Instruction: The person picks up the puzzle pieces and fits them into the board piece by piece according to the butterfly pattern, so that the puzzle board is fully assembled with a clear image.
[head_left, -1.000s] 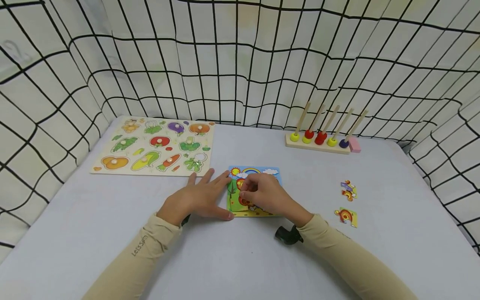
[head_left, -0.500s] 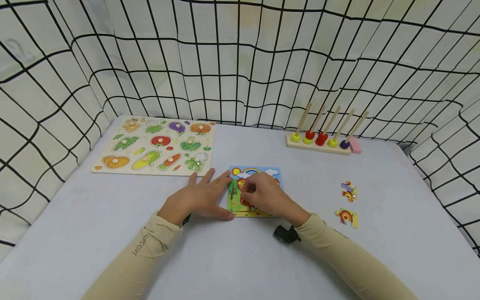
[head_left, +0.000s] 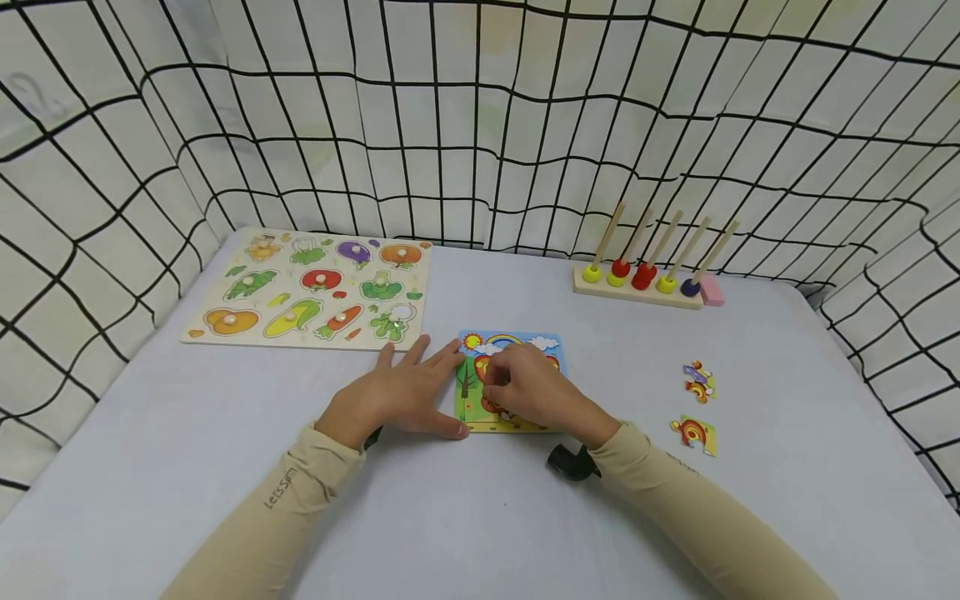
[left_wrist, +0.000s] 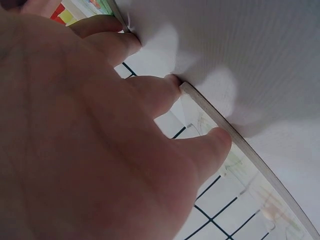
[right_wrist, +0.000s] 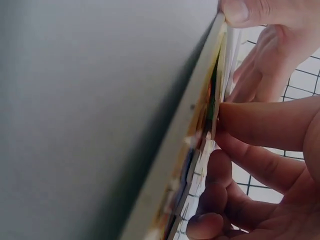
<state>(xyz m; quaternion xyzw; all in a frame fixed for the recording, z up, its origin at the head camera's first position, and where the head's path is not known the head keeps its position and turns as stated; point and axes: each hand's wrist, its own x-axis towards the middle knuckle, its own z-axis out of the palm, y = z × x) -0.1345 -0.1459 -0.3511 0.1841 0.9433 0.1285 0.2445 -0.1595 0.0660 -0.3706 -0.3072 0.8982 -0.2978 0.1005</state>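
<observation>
A small picture puzzle [head_left: 510,340] with a sun, a rainbow and clouds lies flat before me. My right hand [head_left: 534,385] is over its middle, with thumb and index finger pinching the edge of a green puzzle piece [head_left: 471,402] showing a tree, at the puzzle's left side. In the right wrist view, the piece [right_wrist: 218,92] stands slightly tilted above the puzzle's board. My left hand [head_left: 401,396] lies spread with straight fingers, index fingertip and thumb tip at the board's left edge. Its other fingertips reach the near edge of a vegetable board [head_left: 341,343].
Two loose puzzle pieces, one upper [head_left: 700,382] and one lower [head_left: 695,435], lie to the right. At the back right stands a wooden peg stand [head_left: 637,292] with coloured beads, a pink block [head_left: 712,291] beside it. Black netting [head_left: 480,152] rises behind the table.
The green piece has shifted slightly and now lines up better with the puzzle's left and lower edges. My right hand moved only a little; the left stayed put.
</observation>
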